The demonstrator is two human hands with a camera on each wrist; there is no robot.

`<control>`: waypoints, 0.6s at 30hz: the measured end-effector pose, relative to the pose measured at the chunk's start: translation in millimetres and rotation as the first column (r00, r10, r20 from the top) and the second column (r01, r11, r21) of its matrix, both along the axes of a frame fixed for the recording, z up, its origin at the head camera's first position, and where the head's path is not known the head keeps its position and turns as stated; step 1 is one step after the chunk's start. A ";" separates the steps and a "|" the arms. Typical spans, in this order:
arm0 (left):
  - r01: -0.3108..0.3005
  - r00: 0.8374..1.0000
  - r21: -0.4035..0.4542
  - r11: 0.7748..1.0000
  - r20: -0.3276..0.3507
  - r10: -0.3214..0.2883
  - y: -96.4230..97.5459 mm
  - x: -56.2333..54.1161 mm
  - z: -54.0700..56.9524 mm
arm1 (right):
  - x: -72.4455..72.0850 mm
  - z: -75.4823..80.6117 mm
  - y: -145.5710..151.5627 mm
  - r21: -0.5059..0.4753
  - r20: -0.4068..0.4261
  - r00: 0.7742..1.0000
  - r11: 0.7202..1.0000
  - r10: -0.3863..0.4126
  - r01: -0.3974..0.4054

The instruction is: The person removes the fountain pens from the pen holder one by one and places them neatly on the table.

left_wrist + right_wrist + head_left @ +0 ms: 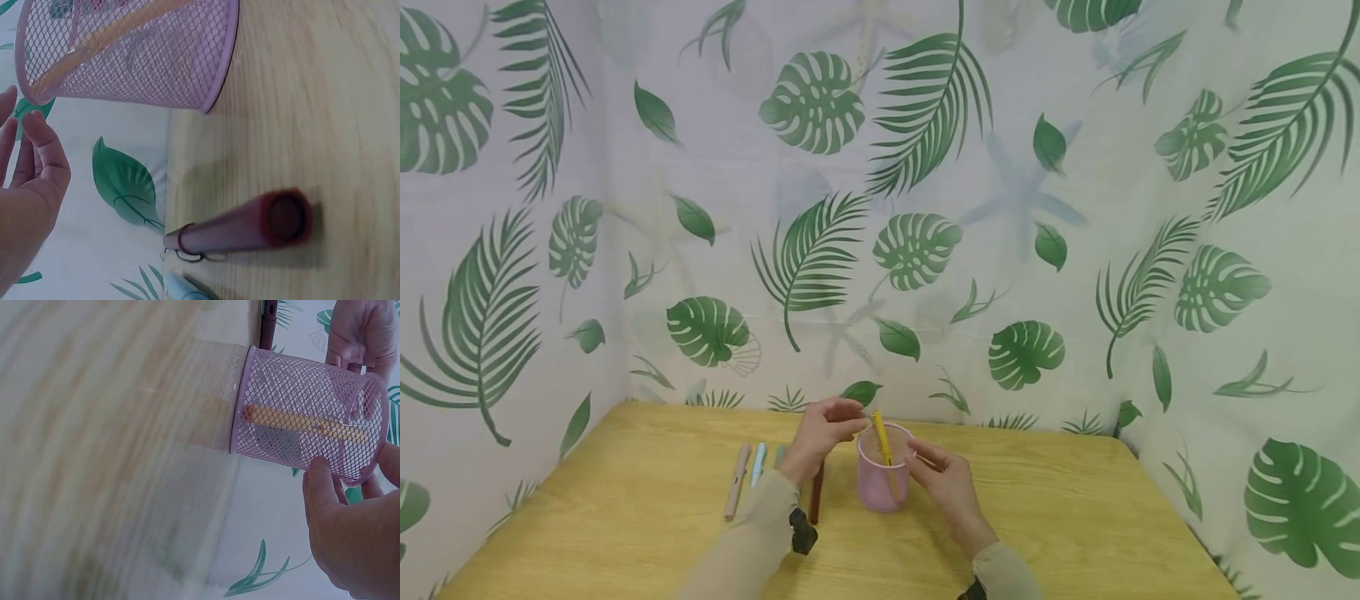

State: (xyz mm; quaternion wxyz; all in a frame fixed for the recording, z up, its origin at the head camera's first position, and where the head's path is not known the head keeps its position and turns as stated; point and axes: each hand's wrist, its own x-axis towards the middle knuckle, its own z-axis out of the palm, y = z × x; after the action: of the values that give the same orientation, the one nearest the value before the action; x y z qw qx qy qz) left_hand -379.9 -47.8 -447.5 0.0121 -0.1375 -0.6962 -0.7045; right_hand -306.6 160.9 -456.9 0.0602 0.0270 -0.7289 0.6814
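A pink mesh pen holder (874,490) stands upright on the table with a yellow pen (881,433) leaning inside it. My right hand (951,496) grips the holder at its right side near the rim, thumb and fingers around the mesh in the right wrist view. Over the rim's left side is my left hand (822,435), its fingers loosely bent and apart from the pen. In the left wrist view those fingertips (39,125) are just beside the rim with nothing between them. A dark red pen (234,225) lies on the table below the left hand.
Left of the holder, a greyish-beige pen (738,482), a light blue pen (758,463) and a partly hidden green pen (780,453) lie side by side on the wooden table (1075,517). A leaf-patterned cloth (940,350) hangs behind and at both sides.
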 end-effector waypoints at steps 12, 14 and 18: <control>0.060 0.998 -0.030 0.998 -0.028 -0.061 8.5 -3.9 -6.2 | 2.0 0.7 0.1 0.012 0.019 1.000 1.000 0.004 -0.004; 0.078 0.996 -0.053 0.996 -0.040 -0.080 8.8 -3.7 -4.8 | 1.4 1.3 0.2 0.011 0.015 1.000 1.000 0.005 -0.005; 0.095 0.993 -0.075 0.993 -0.057 -0.100 10.7 -5.5 -6.3 | 0.8 0.4 -0.2 0.005 0.012 1.000 1.000 0.005 -0.005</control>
State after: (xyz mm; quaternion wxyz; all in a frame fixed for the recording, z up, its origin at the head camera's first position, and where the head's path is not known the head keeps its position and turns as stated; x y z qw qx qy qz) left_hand -385.4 -37.1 -453.7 -0.0060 -0.1931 -0.7130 -0.6741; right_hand -305.9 160.8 -456.4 0.0543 0.0250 -0.7308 0.6799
